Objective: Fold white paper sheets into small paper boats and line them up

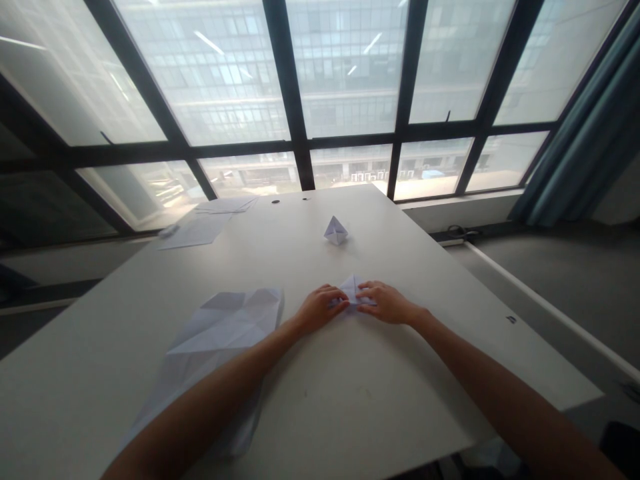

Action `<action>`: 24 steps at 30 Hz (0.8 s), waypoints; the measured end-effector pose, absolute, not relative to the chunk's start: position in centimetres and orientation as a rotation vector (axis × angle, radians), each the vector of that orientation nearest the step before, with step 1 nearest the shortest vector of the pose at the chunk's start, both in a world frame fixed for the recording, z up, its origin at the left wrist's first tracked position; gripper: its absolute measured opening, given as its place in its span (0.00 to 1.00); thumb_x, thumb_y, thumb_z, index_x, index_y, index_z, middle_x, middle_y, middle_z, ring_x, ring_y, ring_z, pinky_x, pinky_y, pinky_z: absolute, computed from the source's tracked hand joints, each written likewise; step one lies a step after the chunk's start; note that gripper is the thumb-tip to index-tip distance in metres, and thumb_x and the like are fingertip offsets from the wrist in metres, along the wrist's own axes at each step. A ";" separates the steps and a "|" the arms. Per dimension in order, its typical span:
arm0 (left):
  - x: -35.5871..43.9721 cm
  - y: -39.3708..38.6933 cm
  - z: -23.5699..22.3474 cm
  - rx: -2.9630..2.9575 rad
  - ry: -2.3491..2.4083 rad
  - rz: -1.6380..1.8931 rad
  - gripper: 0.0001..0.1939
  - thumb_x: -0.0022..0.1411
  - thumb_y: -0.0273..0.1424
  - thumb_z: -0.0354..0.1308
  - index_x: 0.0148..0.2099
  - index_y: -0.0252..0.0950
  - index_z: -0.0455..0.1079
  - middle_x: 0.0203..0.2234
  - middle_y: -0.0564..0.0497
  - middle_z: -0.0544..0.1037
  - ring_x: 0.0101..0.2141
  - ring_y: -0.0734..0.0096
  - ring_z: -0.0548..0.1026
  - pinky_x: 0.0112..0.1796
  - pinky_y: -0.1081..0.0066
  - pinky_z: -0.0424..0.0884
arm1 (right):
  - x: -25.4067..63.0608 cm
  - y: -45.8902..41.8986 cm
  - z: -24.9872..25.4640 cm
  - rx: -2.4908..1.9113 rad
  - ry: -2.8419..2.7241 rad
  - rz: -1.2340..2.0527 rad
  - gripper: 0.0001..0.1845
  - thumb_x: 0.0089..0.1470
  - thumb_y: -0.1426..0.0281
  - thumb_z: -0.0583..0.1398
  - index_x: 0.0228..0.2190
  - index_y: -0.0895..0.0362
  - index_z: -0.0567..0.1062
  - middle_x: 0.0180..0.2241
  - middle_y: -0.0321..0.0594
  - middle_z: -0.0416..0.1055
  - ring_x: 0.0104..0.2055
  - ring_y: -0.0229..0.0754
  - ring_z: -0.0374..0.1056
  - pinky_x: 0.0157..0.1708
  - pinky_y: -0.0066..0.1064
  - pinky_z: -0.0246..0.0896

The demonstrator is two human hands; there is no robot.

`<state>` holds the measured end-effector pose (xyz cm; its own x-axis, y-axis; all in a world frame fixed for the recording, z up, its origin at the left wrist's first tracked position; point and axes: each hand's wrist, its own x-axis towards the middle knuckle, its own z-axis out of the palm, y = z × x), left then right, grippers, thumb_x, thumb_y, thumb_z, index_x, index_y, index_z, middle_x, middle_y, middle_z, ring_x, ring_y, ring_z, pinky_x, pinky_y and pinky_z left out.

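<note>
Both of my hands rest on a small folded piece of white paper (353, 288) lying on the white table (350, 400). My left hand (320, 308) pinches its left side with curled fingers. My right hand (385, 302) presses its right side, fingers curled over the paper. A pointed tip of the fold shows between the two hands. Further back on the table stands a small finished paper shape (335, 231), apart from my hands.
A large creased white sheet (220, 340) lies to the left under my left forearm. Flat paper sheets (205, 223) lie at the far left corner. Big windows rise behind the table, and a dark curtain (585, 147) hangs at right.
</note>
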<state>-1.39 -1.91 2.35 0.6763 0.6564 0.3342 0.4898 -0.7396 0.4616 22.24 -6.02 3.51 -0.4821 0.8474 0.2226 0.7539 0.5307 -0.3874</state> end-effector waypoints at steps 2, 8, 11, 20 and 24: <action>-1.4 -1.8 2.1 2.508 1.015 0.716 0.09 0.68 0.35 0.53 0.44 0.41 0.73 0.36 0.52 0.79 0.38 0.67 0.76 0.44 0.69 0.69 | 22.5 -5.8 3.4 -1.334 -2.356 0.351 0.13 0.60 0.64 0.58 0.43 0.51 0.80 0.51 0.42 0.74 0.51 0.46 0.70 0.52 0.34 0.61; -1.6 -1.5 1.6 2.518 1.028 0.781 0.17 0.66 0.27 0.51 0.55 0.43 0.67 0.44 0.52 0.77 0.43 0.68 0.76 0.47 0.68 0.69 | 22.9 -5.2 2.6 -1.576 -2.183 0.260 0.14 0.58 0.69 0.59 0.47 0.54 0.77 0.45 0.41 0.76 0.48 0.44 0.70 0.50 0.32 0.60; -1.6 -1.5 1.6 2.673 1.033 0.764 0.15 0.64 0.25 0.53 0.50 0.42 0.72 0.52 0.48 0.72 0.50 0.63 0.73 0.52 0.61 0.67 | 22.8 -5.1 2.3 -1.616 -2.171 0.161 0.16 0.57 0.69 0.61 0.47 0.56 0.76 0.46 0.43 0.74 0.51 0.45 0.66 0.52 0.34 0.58; -0.9 -3.3 1.9 2.937 0.755 0.354 0.27 0.72 0.39 0.44 0.70 0.40 0.50 0.67 0.46 0.56 0.66 0.60 0.52 0.63 0.54 0.50 | 20.4 -6.3 2.4 -1.617 -2.167 -0.095 0.17 0.59 0.73 0.56 0.50 0.55 0.74 0.53 0.48 0.69 0.56 0.49 0.61 0.56 0.40 0.55; -0.7 -3.7 2.0 2.908 0.831 0.238 0.32 0.72 0.47 0.40 0.72 0.41 0.42 0.69 0.47 0.49 0.68 0.60 0.45 0.64 0.53 0.44 | 18.8 -6.6 1.4 -1.521 -2.282 0.014 0.23 0.66 0.69 0.47 0.57 0.62 0.67 0.60 0.51 0.63 0.63 0.48 0.55 0.63 0.40 0.47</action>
